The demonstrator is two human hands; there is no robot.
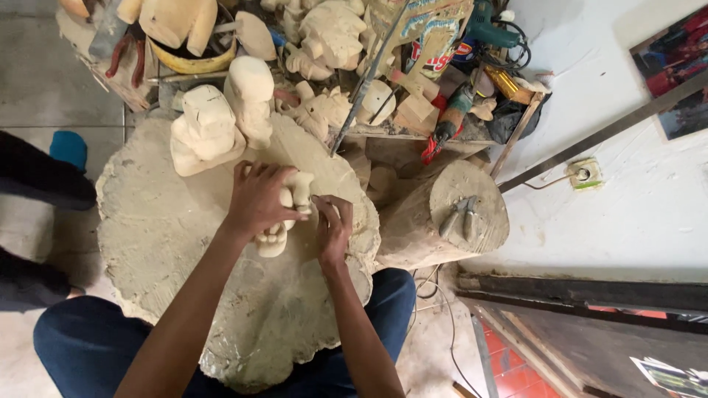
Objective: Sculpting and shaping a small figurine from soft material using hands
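Note:
A small pale wooden figure (289, 214) lies on a broad, dusty tree-stump block (162, 243) in front of me. My left hand (258, 199) wraps over the figure and pins it to the stump. My right hand (332, 225) is closed just to the figure's right, fingers curled against its side; whether it holds a small tool or bit of abrasive I cannot tell. Two taller rough-carved pale figures (210, 129) (251, 96) stand at the stump's far edge.
A smaller log stump (442, 221) to the right carries pliers (461, 214). Behind is a cluttered shelf (398, 136) with several carved figures, power tools and a yellow bowl (195, 63). A white wall with a socket (582, 173) stands right. Another person's dark leg (37, 180) is at left.

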